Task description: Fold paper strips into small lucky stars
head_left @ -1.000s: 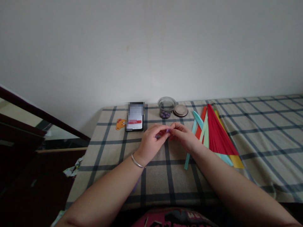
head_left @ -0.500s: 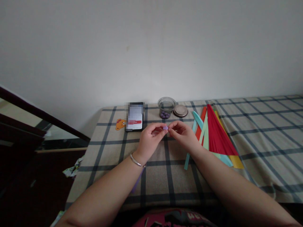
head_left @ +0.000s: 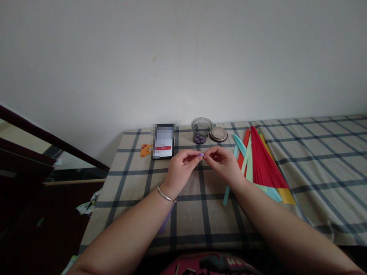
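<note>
Purple paper piece (head_left: 201, 154), small and folded: it was held above the middle of the checked tablecloth (head_left: 315, 168), pinched between the fingertips of both hands. The left hand (head_left: 181, 168) was closed on it from the left with thumb and forefinger, the other fingers curled; a silver bangle (head_left: 166, 194) was worn at that wrist. The right hand (head_left: 222, 162) was closed on it from the right in the same pinch. A purple paper strip (head_left: 166, 219) was seen under the left forearm, running toward the near edge; whether it joined the pinched piece could not be told.

Near the far edge were recorded a phone (head_left: 163, 141) with a lit screen, a small bear-shaped sticker (head_left: 145, 150) just left of it, a clear jar (head_left: 202, 130) with purple pieces in its bottom, and a round lid (head_left: 218, 134) just beside the jar. Coloured paper strips (head_left: 265, 164), red, orange, yellow, green and blue, were fanned out right of the right hand.
</note>
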Demonstrator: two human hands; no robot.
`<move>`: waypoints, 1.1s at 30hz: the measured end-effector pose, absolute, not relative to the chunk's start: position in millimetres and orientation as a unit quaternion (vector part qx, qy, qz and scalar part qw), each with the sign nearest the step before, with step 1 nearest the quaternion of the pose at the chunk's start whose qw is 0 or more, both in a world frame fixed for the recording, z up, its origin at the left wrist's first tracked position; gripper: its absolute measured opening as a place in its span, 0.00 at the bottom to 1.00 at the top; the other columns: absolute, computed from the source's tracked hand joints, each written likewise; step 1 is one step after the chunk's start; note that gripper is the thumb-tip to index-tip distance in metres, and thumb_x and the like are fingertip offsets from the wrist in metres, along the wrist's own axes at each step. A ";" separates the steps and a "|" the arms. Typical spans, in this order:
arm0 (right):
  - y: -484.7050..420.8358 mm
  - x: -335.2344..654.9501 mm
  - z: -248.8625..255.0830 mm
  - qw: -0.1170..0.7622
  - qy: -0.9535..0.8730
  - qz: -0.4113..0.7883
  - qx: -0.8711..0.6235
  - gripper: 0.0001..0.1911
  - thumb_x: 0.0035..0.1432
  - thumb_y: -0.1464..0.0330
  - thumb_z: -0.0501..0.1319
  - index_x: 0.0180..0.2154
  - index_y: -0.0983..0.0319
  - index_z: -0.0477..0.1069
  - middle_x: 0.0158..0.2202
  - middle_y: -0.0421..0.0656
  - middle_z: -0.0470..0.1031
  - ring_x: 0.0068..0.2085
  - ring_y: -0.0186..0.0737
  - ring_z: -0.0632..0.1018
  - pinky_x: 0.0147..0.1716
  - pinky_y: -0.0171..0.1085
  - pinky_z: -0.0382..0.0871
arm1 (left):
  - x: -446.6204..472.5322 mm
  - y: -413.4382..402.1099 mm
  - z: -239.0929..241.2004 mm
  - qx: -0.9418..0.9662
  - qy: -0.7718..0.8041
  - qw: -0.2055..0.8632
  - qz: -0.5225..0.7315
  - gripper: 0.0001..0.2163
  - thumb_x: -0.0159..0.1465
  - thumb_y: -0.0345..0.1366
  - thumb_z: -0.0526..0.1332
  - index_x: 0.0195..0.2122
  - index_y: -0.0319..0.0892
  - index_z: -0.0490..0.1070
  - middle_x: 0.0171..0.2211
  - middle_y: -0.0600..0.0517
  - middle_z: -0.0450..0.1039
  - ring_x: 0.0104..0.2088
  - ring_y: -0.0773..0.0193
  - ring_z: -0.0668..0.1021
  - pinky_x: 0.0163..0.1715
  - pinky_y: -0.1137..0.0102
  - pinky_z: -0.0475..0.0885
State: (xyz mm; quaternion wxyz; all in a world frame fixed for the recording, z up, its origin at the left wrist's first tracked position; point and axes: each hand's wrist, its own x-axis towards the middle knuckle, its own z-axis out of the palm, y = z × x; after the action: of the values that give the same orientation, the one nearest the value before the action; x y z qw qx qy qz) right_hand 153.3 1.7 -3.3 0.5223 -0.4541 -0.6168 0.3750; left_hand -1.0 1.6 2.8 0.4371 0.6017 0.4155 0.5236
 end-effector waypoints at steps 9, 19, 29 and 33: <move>-2.0 154.2 1.3 0.511 -0.659 0.320 -0.450 0.05 0.54 0.65 0.62 0.30 0.59 0.71 0.28 0.41 0.72 0.29 0.36 0.73 0.29 0.36 0.69 | 1.4 3.1 -1.0 0.541 0.399 0.504 0.542 0.10 0.56 0.39 0.65 0.36 0.41 0.72 0.29 0.54 0.74 0.30 0.68 0.76 0.33 0.73 0.73; 0.0 156.0 0.8 0.513 -0.655 0.305 -0.464 0.06 0.54 0.63 0.62 0.30 0.59 0.71 0.28 0.42 0.72 0.29 0.37 0.72 0.28 0.36 0.68 | 1.2 3.2 3.0 0.578 0.413 0.473 0.521 0.08 0.56 0.37 0.65 0.35 0.40 0.73 0.35 0.50 0.77 0.36 0.64 0.78 0.40 0.68 0.74; -0.1 158.0 2.6 0.512 -0.675 0.278 -0.452 0.03 0.55 0.67 0.61 0.30 0.59 0.71 0.28 0.42 0.72 0.30 0.37 0.73 0.28 0.36 0.68 | 1.6 4.3 -1.9 0.540 0.403 0.524 0.521 0.10 0.54 0.39 0.66 0.35 0.39 0.73 0.32 0.51 0.76 0.32 0.67 0.78 0.37 0.69 0.74; 0.2 159.8 3.7 0.505 -0.685 0.268 -0.451 0.03 0.55 0.67 0.61 0.30 0.59 0.72 0.28 0.42 0.73 0.29 0.36 0.73 0.28 0.36 0.69 | 1.7 4.7 -1.8 0.526 0.397 0.543 0.520 0.10 0.53 0.38 0.67 0.34 0.39 0.73 0.32 0.51 0.77 0.31 0.68 0.78 0.37 0.70 0.74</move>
State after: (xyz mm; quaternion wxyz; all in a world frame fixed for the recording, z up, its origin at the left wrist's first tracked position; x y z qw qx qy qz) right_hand 159.8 0.2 3.7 0.5054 -0.4510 -0.6849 0.2683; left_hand 1.7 4.7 -1.8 0.5427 0.5265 0.3969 0.5203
